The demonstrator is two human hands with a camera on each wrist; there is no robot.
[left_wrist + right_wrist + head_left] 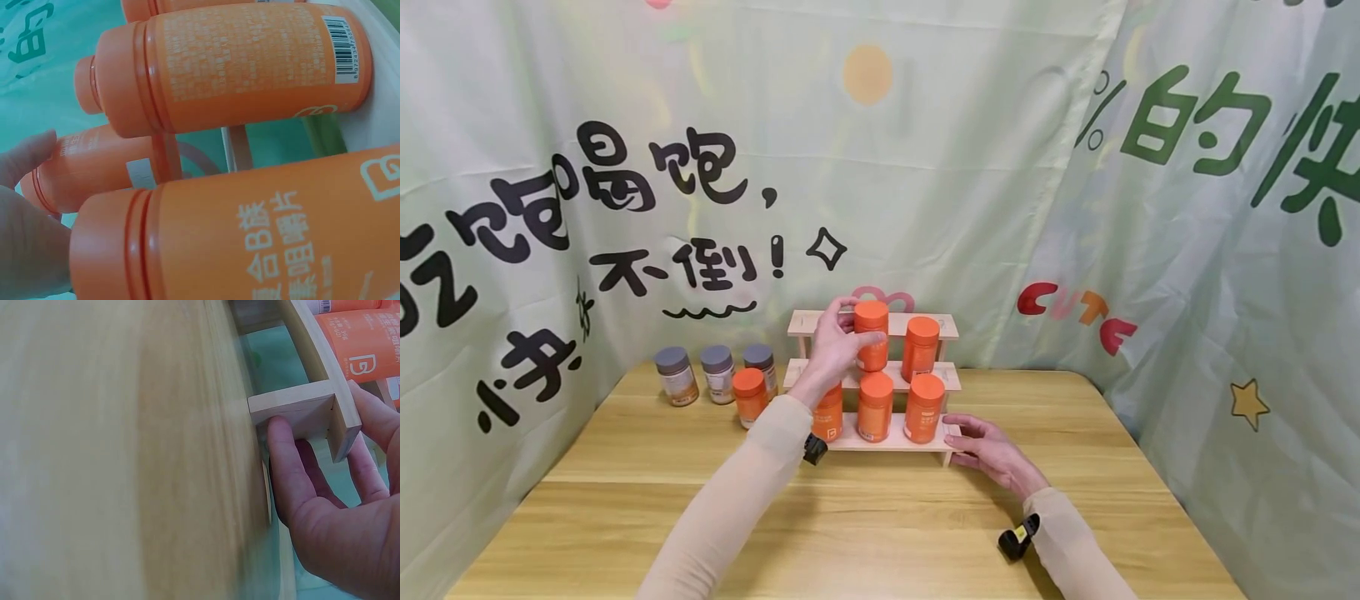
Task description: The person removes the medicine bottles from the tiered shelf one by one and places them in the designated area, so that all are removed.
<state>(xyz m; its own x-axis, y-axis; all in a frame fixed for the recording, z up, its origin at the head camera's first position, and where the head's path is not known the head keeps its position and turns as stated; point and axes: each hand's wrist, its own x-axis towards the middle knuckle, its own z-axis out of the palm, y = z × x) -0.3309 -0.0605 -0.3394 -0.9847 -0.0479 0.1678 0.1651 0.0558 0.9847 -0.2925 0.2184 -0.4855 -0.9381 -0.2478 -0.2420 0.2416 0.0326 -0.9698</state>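
Observation:
My left hand [838, 340] grips an orange bottle [872, 354] by its sides, upright at the middle tier of a pale wooden three-tier rack [796, 373]. In the left wrist view the fingers of that hand [31, 244] curl about the held bottle [103, 165], behind nearer bottles. Another orange bottle [921, 350] stands to its right on the middle tier. Along the bottom tier are three more, the leftmost [828, 417] partly hidden by my left wrist. My right hand [992, 454] holds the rack's right end, fingertip against the leg [300, 409] under the bottom shelf [345, 419].
Left of the rack, three grey-capped bottles [718, 375] stand on the wooden table [880, 517]. An orange bottle [750, 400] stands just in front of them. Behind the table hangs a printed pale green cloth [955, 208].

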